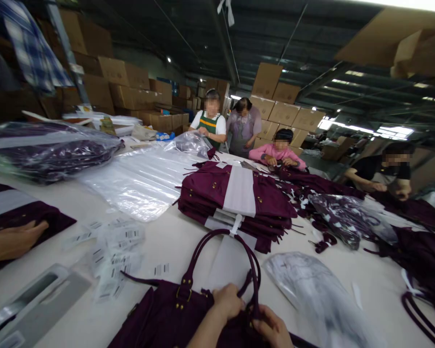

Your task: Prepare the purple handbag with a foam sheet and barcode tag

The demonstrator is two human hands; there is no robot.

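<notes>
A dark purple handbag [155, 309] with gold studs lies in front of me, its two looped handles [199, 246] standing up. White wrapping joins the handles at the top. My left hand [229, 300] is closed at the bag's mouth, gripping the upper edge; its fingertips are partly hidden. At the foot of the right-hand handle, my right hand [271, 327] pinches the bag, thumb and fingers together. A white sheet [223, 263] shows behind the handles. Just beyond lies a stack of purple bags [203, 193] with a pale paper band.
Barcode-printed clear bags [112, 256] and a grey tape dispenser [39, 304] lie left. A co-worker's hand [14, 241] rests on another purple bag. Plastic sheets [137, 179] spread beyond; a clear plastic bag [311, 285] lies right. Several people work around the table's far side.
</notes>
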